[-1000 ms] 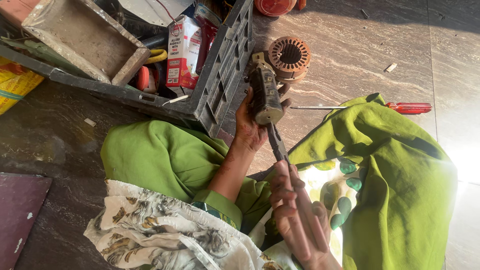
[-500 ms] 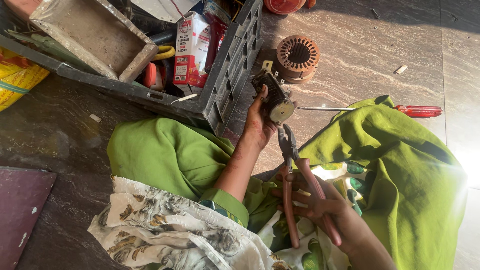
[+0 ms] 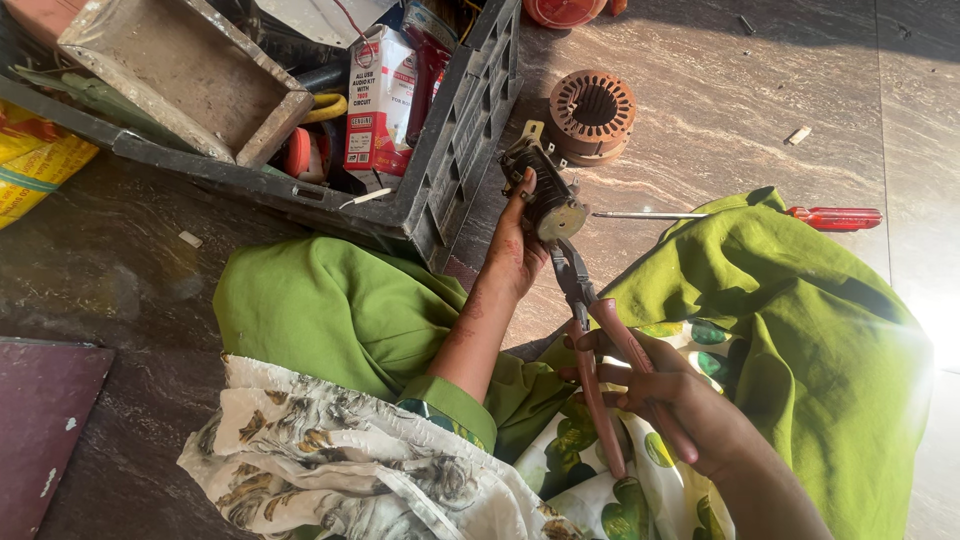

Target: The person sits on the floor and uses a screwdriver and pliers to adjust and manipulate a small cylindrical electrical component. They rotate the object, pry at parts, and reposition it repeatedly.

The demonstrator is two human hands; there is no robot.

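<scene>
My left hand [image 3: 515, 250] grips a small dark motor part [image 3: 540, 190] with a round metal end, held up over my lap. My right hand [image 3: 670, 395] is closed around the pink handles of a pair of pliers [image 3: 598, 350]. The plier jaws touch the underside of the motor part. Green cloth [image 3: 330, 310] covers both my knees, and a patterned white cloth lies over my lap.
A dark plastic crate [image 3: 460, 140] at the upper left holds a worn metal tray [image 3: 180, 75], a red and white carton [image 3: 378, 100] and tools. A copper-wound stator [image 3: 592, 112] and a red-handled screwdriver [image 3: 790, 215] lie on the stone floor.
My right hand has spread the plier handles wider and shifted right. My left hand has turned the motor part, so its round metal end now faces the pliers.
</scene>
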